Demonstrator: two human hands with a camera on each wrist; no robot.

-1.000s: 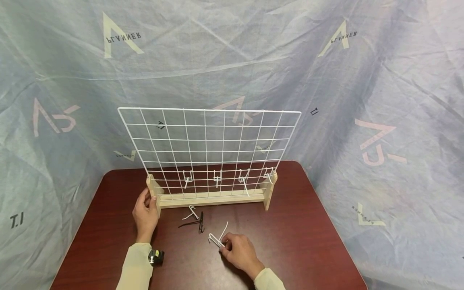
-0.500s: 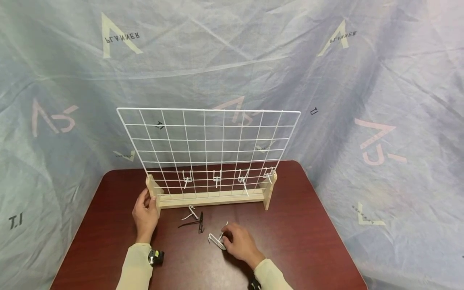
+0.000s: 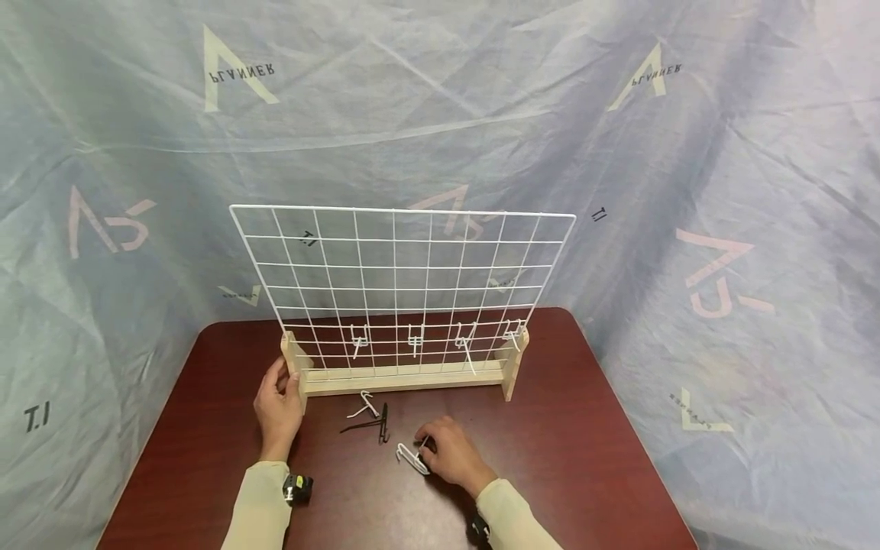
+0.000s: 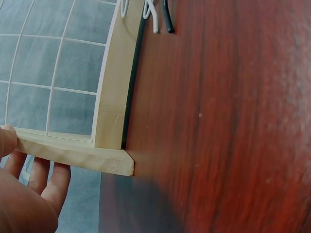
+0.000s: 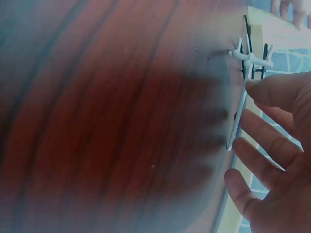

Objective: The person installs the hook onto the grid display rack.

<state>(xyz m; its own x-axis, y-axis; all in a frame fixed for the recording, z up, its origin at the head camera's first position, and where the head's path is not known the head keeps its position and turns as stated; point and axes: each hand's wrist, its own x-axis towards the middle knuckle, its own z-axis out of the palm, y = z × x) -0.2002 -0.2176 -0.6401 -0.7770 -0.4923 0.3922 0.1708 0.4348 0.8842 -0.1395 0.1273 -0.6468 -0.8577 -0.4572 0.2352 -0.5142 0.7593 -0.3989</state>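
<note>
My left hand (image 3: pixel 277 412) grips the left wooden end piece (image 3: pixel 292 359) of a stand that holds a white wire grid (image 3: pixel 394 267) upright. In the left wrist view, that hand's thumb and fingers lie on both sides of the end piece (image 4: pixel 77 158). My right hand (image 3: pixel 455 456) pinches the long prong of a white wire hook (image 3: pixel 412 458) just above the table. The right wrist view shows the thumb against the hook's shaft (image 5: pixel 240 109), with the other fingers spread behind it. Several white hooks (image 3: pixel 415 341) hang in a row low on the grid.
Between the hands and the stand, another white hook (image 3: pixel 370 405) and a black hook (image 3: pixel 383 422) lie on the dark red table (image 3: pixel 564 458). A grey printed cloth (image 3: pixel 440 99) hangs behind and at both sides.
My right hand has shifted its fingers from the hook's base up onto its prong. The left hand keeps its grip on the end piece. The head view has shifted slightly.
</note>
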